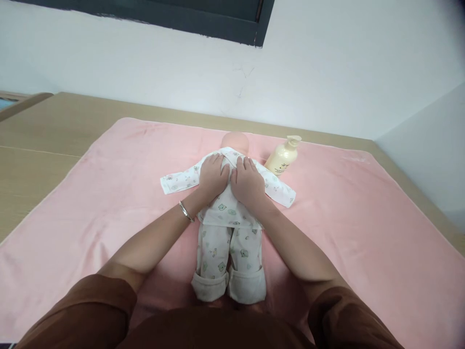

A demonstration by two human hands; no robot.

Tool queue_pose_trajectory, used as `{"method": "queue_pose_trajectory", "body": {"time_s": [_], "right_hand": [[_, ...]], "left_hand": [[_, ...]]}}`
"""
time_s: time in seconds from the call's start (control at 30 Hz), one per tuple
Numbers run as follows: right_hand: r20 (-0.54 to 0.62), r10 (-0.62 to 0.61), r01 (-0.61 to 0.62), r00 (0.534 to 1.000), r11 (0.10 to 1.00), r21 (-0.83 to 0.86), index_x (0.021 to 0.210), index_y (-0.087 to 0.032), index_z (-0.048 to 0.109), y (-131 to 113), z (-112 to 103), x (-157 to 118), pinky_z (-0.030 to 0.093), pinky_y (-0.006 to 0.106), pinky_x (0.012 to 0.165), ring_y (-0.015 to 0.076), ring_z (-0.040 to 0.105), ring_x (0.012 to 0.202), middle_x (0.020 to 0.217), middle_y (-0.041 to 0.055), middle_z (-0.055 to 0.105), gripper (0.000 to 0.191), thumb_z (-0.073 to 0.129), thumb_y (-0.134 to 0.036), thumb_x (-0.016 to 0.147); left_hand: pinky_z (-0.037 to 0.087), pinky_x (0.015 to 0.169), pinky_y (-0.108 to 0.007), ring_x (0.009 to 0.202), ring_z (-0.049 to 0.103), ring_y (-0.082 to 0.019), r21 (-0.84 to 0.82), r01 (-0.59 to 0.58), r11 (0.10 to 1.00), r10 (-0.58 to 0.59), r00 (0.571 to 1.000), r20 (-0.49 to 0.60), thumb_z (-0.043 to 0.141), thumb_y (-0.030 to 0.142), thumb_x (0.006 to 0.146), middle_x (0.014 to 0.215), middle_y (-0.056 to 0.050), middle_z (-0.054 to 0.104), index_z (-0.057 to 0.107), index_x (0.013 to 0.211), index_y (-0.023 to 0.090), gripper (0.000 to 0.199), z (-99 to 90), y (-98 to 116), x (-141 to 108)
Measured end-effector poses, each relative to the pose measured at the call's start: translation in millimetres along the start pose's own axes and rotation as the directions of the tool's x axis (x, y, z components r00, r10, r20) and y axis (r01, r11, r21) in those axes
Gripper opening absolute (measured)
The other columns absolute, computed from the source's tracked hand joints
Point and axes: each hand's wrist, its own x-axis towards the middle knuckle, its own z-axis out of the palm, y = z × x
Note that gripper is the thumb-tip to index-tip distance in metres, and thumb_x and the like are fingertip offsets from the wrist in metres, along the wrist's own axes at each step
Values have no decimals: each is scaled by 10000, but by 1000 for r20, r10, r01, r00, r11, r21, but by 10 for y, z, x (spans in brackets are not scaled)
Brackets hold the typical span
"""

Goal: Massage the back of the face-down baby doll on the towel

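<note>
A baby doll lies on a pink blanket, its bare head (pixel 235 141) toward the wall. It wears a white printed top (pixel 227 208) with long sleeves spread to both sides, and matching trousers (pixel 247 252) with rolled cuffs. My left hand (pixel 213 177) lies flat on the left side of the doll's chest, fingers pointing up toward its shoulder. On the right side of the chest rests my right hand (pixel 249 180), also flat with fingers extended. The two thumbs are close together at the middle of the top. Neither hand grips anything.
A cream pump bottle (pixel 283 156) leans to the right of the doll's head, beside the sleeve. The pink blanket (pixel 348 218) covers much of a wooden table (pixel 39 140). Behind the table stands a white wall with a dark frame (pixel 218 29).
</note>
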Motion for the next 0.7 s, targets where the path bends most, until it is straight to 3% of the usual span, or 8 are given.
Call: {"method": "queue_pose_trajectory", "body": {"time_s": [0.23,0.5,0.7], "right_hand": [[66,16,-17,998,1000,10,1488,15,473,-12,-55,10,382,493,1203,359,457,1451,1507,262,520,543,320,-246,1037],[57,24,-26,998,999,33,1494,8,466,-5,-37,1,389,510,1191,364,451,1456,1515,267,509,556,301,-255,1033],[88,32,-33,996,999,19,1506,1,449,-7,-47,10,375,505,1207,354,433,1471,1537,255,491,551,314,-256,1038]], "left_hand": [[402,1221,-493,1385,541,-294,10,-7,1000,7,1000,11,367,299,981,1437,-195,619,613,1347,63,501,-22,10,-1],[427,1194,-497,1343,570,-294,13,-10,1000,10,1000,-17,381,303,972,1404,-181,647,633,1318,85,481,-25,23,-10],[416,1202,-500,1363,551,-311,27,7,1000,-8,1000,19,368,283,973,1412,-214,629,613,1332,35,500,-68,66,-9]]}}
